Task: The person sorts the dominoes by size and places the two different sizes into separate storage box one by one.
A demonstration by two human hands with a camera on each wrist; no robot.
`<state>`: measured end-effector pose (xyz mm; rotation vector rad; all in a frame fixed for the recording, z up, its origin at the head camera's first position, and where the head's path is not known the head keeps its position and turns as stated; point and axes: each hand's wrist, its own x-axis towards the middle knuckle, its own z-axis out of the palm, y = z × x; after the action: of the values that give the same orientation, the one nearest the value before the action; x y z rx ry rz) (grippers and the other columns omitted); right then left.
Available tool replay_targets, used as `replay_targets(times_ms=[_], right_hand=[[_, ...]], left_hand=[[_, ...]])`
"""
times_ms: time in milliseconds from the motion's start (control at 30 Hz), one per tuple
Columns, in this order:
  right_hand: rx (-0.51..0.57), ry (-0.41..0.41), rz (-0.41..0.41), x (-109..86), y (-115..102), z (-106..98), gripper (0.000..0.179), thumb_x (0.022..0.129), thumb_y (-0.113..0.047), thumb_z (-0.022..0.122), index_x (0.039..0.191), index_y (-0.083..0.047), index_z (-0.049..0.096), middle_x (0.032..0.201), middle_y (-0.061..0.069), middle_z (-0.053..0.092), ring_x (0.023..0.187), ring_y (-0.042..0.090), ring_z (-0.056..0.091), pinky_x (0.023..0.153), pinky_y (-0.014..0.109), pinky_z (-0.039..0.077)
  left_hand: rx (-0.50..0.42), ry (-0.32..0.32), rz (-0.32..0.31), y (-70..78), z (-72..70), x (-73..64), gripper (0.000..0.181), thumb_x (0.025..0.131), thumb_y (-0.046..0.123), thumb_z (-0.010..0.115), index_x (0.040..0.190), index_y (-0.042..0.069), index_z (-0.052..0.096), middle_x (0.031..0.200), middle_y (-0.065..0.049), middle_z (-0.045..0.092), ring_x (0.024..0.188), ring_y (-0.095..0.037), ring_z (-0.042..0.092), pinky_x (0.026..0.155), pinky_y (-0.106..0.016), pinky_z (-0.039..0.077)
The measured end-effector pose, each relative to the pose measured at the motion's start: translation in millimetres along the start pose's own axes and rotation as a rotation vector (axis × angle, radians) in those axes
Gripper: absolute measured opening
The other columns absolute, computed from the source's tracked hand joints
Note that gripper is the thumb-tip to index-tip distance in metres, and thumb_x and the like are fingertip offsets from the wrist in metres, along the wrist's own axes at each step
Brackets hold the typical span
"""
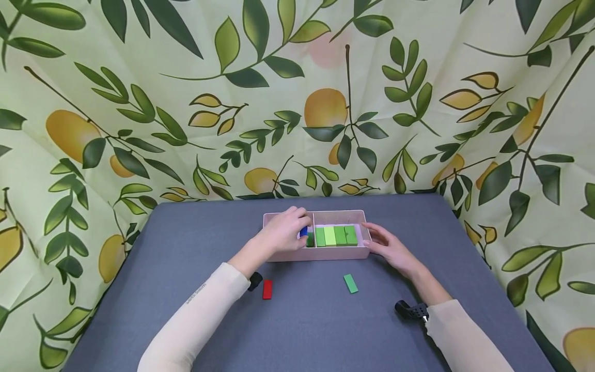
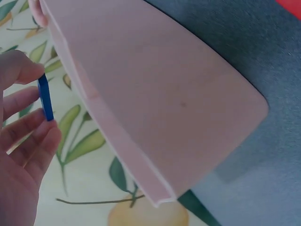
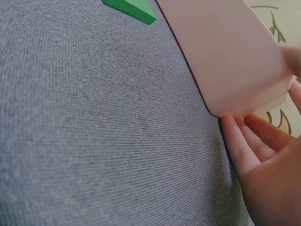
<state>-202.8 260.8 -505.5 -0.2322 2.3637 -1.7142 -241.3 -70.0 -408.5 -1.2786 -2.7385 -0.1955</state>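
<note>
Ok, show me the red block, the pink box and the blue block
Red block (image 1: 267, 290), head view, top face
Pink box (image 1: 332, 253), head view, front wall
Blue block (image 2: 45, 98), left wrist view, exposed side

The person wears black wristbands (image 1: 411, 311) and cream sleeves (image 1: 195, 321), the left seemingly lettered

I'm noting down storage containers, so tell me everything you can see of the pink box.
The pink box is long, rectangular and open-topped, smooth and plastic-looking, with rounded corners. A divider splits it: four green blocks lie in a row in the right compartment; a darker green one shows in the left, partly hidden by the left hand. It stands upright on the gray-blue table, and the right hand touches its right end.
</note>
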Motion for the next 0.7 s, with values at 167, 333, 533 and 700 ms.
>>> replay_targets(times_ms=[167, 333, 533, 700], right_hand=[[-0.007, 0.002, 0.005, -0.7, -0.9, 0.0, 0.066, 0.101, -0.032, 0.065, 0.157, -0.014, 0.035, 0.157, 0.023, 0.036, 0.140, 0.042, 0.040, 0.111, 0.056, 0.034], [-0.014, -0.003, -0.009, -1.2, -0.4, -0.2, 0.065, 0.102, -0.030, 0.064, 0.157, -0.012, 0.035, 0.156, 0.025, 0.036, 0.139, 0.042, 0.041, 0.111, 0.056, 0.034], [-0.021, 0.002, -0.008, -0.9, 0.5, -0.7, 0.064, 0.102, -0.030, 0.064, 0.157, -0.013, 0.035, 0.156, 0.024, 0.037, 0.138, 0.042, 0.042, 0.110, 0.053, 0.036], [-0.013, 0.002, 0.000, 0.1, 1.0, -0.4, 0.064, 0.101, -0.031, 0.065, 0.157, -0.016, 0.037, 0.156, 0.021, 0.038, 0.137, 0.040, 0.042, 0.110, 0.055, 0.035]], left_hand=[[-0.027, -0.035, -0.047, -9.6, 9.3, 2.1, 0.030, 0.088, 0.018, 0.074, 0.116, 0.010, 0.071, 0.115, -0.005, 0.062, 0.101, -0.022, 0.055, 0.082, -0.033, 0.051], [-0.049, -0.051, -0.092, -15.6, 17.4, 4.3, 0.029, 0.088, 0.018, 0.073, 0.117, 0.011, 0.072, 0.120, -0.005, 0.063, 0.107, -0.023, 0.056, 0.087, -0.035, 0.052], [-0.048, -0.092, -0.097, -18.4, 25.7, 7.3, 0.026, 0.089, 0.018, 0.072, 0.114, 0.011, 0.072, 0.114, -0.005, 0.062, 0.099, -0.022, 0.056, 0.079, -0.037, 0.054], [-0.060, -0.149, -0.129, -21.0, 33.8, 9.8, 0.026, 0.090, 0.020, 0.072, 0.115, 0.012, 0.072, 0.111, -0.003, 0.061, 0.098, -0.019, 0.055, 0.080, -0.035, 0.053]])
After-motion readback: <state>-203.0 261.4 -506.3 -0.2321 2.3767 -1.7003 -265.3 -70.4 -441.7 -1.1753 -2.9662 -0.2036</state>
